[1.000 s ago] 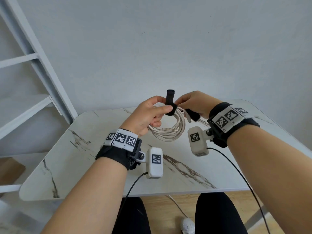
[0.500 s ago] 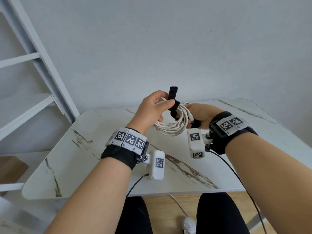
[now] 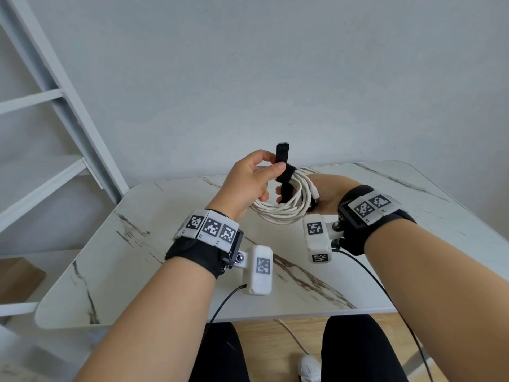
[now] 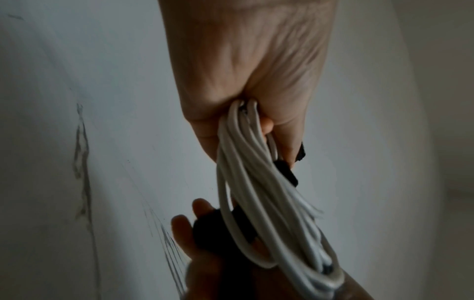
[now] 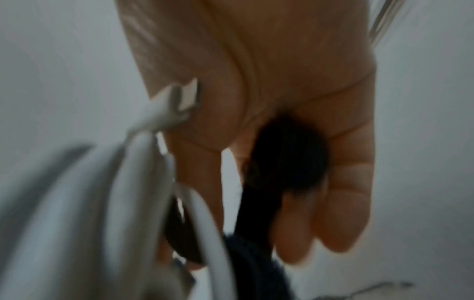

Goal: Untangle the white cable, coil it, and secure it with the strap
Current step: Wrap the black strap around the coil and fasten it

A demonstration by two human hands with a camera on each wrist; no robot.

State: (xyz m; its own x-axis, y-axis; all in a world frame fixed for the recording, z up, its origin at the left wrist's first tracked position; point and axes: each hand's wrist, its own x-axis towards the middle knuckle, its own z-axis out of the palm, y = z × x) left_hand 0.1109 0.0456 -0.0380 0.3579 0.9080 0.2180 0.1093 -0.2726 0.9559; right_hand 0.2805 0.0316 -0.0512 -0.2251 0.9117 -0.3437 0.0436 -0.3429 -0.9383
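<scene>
The white cable (image 3: 286, 208) is wound into a coil held above the marble table (image 3: 137, 257). My left hand (image 3: 248, 183) grips the coil's top, thumb pressing the black strap (image 3: 285, 175) against it; the strap's free end sticks up. My right hand (image 3: 325, 194) reaches under and through the coil, its fingers holding the strap's lower end. In the left wrist view the cable loops (image 4: 246, 172) hang from my fist, with the strap (image 4: 215, 229) lying in the right hand's fingers (image 4: 184, 229) below. The blurred right wrist view shows the strap (image 5: 287, 162) against the palm and a white plug (image 5: 179, 101).
A white ladder-like shelf frame (image 3: 63, 106) stands at the left against the grey wall. The table's front edge (image 3: 220, 318) is close to my legs. Black sensor wires (image 3: 385, 293) trail from both wrist units.
Both hands and the coil have lifted slightly. My right hand has turned and slipped under the coil, bringing the strap's lower end beneath and through it. The left hand keeps its grip.
</scene>
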